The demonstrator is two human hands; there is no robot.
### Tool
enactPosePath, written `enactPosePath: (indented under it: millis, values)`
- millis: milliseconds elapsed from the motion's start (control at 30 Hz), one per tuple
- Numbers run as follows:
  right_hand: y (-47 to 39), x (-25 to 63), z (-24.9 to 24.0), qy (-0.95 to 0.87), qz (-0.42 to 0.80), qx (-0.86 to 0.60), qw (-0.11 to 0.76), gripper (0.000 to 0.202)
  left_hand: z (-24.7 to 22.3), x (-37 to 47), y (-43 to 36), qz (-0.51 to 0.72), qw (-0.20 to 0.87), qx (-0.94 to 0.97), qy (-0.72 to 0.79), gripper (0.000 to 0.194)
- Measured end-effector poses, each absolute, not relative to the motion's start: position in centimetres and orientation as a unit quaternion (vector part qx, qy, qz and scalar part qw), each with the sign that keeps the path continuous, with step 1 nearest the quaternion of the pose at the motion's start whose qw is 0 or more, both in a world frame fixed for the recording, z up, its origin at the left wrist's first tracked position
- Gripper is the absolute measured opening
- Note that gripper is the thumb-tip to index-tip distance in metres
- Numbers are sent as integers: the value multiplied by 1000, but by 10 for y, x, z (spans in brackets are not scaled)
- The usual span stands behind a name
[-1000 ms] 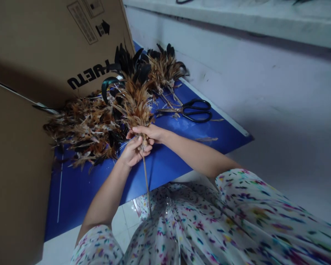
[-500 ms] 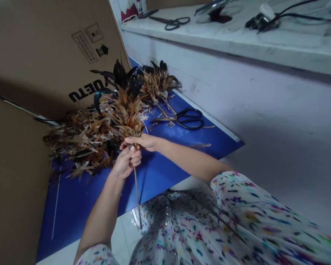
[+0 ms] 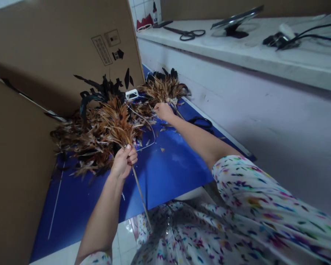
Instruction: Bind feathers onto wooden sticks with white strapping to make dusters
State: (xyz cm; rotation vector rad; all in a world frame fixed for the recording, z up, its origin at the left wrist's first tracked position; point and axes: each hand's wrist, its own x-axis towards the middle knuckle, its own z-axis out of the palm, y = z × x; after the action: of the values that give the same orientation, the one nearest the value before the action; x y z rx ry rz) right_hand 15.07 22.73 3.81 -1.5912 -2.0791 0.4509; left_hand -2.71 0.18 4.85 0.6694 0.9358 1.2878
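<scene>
Between tall cardboard (image 3: 71,44) and a pale wall (image 3: 264,117) with a white ledge (image 3: 242,53), over a blue counter (image 3: 168,169). Closed firmly with the left hand (image 3: 125,162) around the neck of a bunch (image 3: 114,117): directly beyond those knuckles, fanning up and leftward, against a heaped pile (image 3: 84,143). Continued on the near side of that grip by a stick (image 3: 140,195), slanting down past the counter's edge. Away to the right of the bunch with the right hand (image 3: 164,111), bent-fingered near the base of a second bunch (image 3: 164,88) (impossible to tell whether pinching anything). Rust-orange and tan through the middle of the held bunch, narrow and pointed; dark, long and curving at the far end. Thin, straight and brownish in the stick. Partly covered by the right arm (image 3: 201,143): black-handled scissors (image 3: 200,120).
</scene>
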Motion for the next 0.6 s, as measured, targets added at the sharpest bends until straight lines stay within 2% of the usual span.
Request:
enactPosePath:
  millis: [333,600]
  values:
    - [262,129,24,-767,111,-616,139,30,44,-27,3,573,637,276,435,43]
    - [248,134,42,-773,122,-604,150,33,38,-28,6,585,609,269,464,39]
